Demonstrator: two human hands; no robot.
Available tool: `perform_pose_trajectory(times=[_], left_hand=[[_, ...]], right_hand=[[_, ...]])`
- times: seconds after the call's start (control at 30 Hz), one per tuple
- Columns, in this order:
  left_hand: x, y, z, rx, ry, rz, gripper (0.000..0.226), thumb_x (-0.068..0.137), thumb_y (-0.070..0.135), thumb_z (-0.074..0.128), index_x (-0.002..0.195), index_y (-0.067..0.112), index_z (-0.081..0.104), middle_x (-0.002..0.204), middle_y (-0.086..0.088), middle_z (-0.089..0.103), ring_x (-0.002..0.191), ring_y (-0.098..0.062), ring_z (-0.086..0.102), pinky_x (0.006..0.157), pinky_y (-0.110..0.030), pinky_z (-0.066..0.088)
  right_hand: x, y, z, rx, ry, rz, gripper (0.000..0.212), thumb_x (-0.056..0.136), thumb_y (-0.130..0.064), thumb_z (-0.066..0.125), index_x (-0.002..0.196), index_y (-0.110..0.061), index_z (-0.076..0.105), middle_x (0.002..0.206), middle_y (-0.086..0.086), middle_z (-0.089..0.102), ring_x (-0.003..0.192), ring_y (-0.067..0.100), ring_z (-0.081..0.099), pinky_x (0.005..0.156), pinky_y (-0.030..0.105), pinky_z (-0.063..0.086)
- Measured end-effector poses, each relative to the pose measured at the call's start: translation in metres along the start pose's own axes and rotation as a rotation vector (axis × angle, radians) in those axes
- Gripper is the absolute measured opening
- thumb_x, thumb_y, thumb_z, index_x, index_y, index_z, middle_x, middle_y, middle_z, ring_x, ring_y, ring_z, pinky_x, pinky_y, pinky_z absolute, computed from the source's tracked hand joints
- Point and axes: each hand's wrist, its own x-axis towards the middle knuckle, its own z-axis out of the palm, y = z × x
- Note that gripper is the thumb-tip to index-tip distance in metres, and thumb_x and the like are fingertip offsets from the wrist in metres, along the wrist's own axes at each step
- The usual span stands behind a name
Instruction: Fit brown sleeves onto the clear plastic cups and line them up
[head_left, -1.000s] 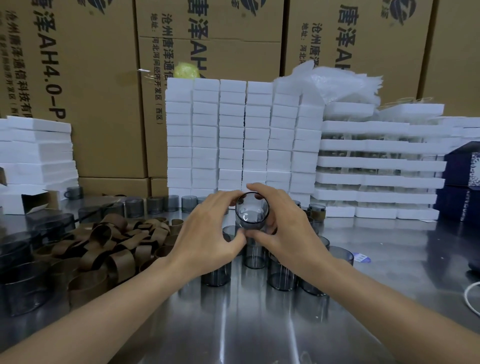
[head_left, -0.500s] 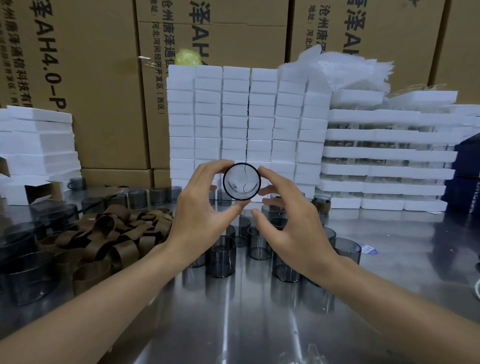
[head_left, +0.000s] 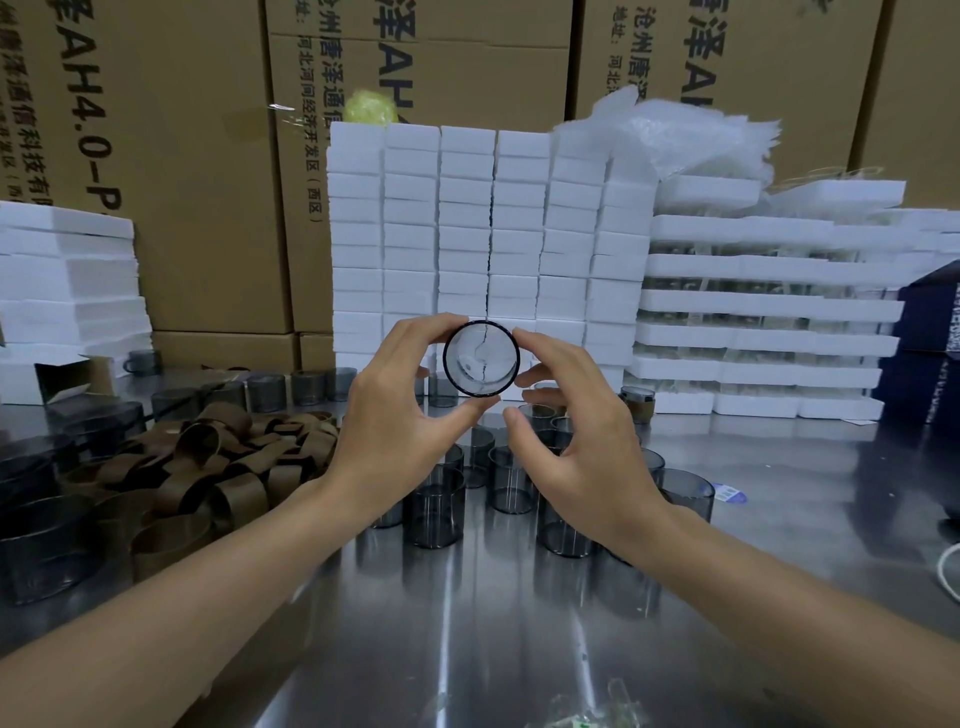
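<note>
One clear cup (head_left: 480, 359) is now being held up end-on to the camera, above the table (head_left: 467, 623); a second ago it was lower, gripped by both hands. No sleeve on it. Left hand (head_left: 395, 415) is pinching it, thumb under, fingers over. Right hand (head_left: 576, 431) is easing off, fingers spread, index at the rim. Probably an inspection before sleeving; brown sleeves (head_left: 208, 457) are lying piled at left.

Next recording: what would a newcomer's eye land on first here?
A clear cup held up at centre, mouth toward the camera, gripped by the left hand, the right hand close beside it. Behind it rises a wall of white foam blocks; a heap of brown sleeves lies on the left of the steel table.
</note>
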Motion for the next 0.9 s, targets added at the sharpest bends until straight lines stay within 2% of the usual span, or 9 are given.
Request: perform_pose_trajectory(times=[0.17,0.27,0.63,0.9], left_hand=[[0.0,-0.0006,-0.0006,0.027,-0.002,0.018,0.065,0.085,0.028,0.092,0.141,0.02,0.061,0.129,0.011,0.064,0.125,-0.004,0.06,0.098,-0.017,0.047],[0.0002,-0.0019,-0.0009,0.038,-0.002,0.027,0.067,0.084,0.025,0.093,0.142,0.018,0.061,0.13,0.011,0.064,0.126,-0.001,0.059,0.101,-0.02,0.048],[-0.0008,-0.0026,-0.0005,0.025,-0.031,0.012,0.067,0.085,0.026,0.093,0.143,0.019,0.061,0.132,0.011,0.065,0.128,-0.005,0.061,0.1,-0.022,0.051],[-0.0015,-0.0053,0.0007,0.035,-0.036,0.011,0.067,0.085,0.027,0.093,0.143,0.019,0.061,0.133,0.01,0.065,0.129,-0.003,0.06,0.103,-0.019,0.048]], right_hand=[[-0.0007,0.0008,0.0002,0.008,0.0,0.018,0.062,0.099,-0.004,0.07,0.156,-0.017,0.051,0.143,-0.008,0.059,0.125,0.02,0.061,0.104,0.032,0.054],[-0.0006,0.0017,0.0005,0.009,-0.008,0.031,0.062,0.099,-0.005,0.07,0.156,-0.017,0.051,0.144,-0.007,0.059,0.126,0.02,0.061,0.104,0.033,0.055],[-0.0016,0.0017,0.0013,0.002,0.003,0.031,0.059,0.098,-0.01,0.068,0.155,-0.018,0.053,0.141,-0.01,0.059,0.123,0.017,0.062,0.103,0.03,0.055],[-0.002,0.0026,0.0015,-0.006,-0.001,0.047,0.059,0.098,-0.009,0.068,0.154,-0.018,0.053,0.14,-0.009,0.06,0.121,0.019,0.063,0.101,0.034,0.055]])
